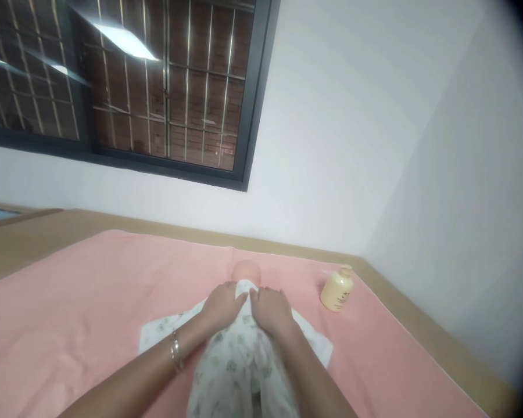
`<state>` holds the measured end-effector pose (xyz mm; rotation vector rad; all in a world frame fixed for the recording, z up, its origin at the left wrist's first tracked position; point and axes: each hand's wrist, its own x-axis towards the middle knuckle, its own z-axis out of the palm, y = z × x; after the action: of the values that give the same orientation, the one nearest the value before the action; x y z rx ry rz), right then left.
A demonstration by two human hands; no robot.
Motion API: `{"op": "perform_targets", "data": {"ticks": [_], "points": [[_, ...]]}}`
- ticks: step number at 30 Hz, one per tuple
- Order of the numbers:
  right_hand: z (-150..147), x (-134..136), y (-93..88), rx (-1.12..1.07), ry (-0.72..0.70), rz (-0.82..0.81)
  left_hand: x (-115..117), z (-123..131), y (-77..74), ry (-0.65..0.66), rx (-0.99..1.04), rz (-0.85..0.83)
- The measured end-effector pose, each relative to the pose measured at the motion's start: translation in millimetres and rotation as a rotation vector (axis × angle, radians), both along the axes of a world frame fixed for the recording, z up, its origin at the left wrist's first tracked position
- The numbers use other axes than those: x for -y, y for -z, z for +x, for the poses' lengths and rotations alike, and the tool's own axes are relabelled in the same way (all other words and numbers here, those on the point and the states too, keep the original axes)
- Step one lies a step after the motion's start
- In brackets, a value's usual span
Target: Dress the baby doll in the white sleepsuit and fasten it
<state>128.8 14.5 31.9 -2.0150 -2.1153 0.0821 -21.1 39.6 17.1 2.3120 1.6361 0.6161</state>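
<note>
A doll's bald, skin-toned head [246,271] shows just beyond my hands; the rest of the body is hidden. White baby clothing [239,354] with a small green print covers it, stretching toward me, with parts spread out to both sides. My left hand [224,305] is closed on the cloth near the neck, thumb pointing inward. Opposite it, my right hand [271,309] is closed on the same cloth, the two thumbs nearly meeting. Fingertips of both hands are partly hidden.
A pink blanket [113,290] lies over the light wooden surface [82,217]. On its right side stands a pale yellow pump bottle [337,290]. Beyond are a white wall [331,145] and a dark-framed window [248,116] with metal bars.
</note>
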Motion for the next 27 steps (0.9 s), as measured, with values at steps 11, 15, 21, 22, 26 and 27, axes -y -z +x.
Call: {"op": "perform_targets", "data": {"ticks": [11, 15, 21, 22, 26, 27], "points": [[20.4, -24.4, 6.2, -0.21, -0.002, -0.16, 35.8, 12.3, 1.1, 0.05, -0.322, 0.231], [21.9, -14.7, -3.9, -0.222, -0.055, -0.146, 20.7, 7.6, 1.0, -0.008, -0.248, 0.145], [6.5, 5.7, -16.0, -0.213, -0.107, -0.033, -6.4, 1.8, 6.6, -0.023, -0.019, 0.037], [6.2, 3.4, -14.0, -0.202, -0.08, -0.047, -2.9, 3.1, 6.6, -0.01, -0.042, 0.066], [11.7, -16.3, -0.2, -0.167, 0.047, -0.108, 24.2, 10.3, 4.7, 0.071, -0.26, 0.245], [13.7, -20.6, 2.5, -0.169, 0.06, -0.123, 30.2, 11.4, 4.4, 0.08, -0.312, 0.275]]}}
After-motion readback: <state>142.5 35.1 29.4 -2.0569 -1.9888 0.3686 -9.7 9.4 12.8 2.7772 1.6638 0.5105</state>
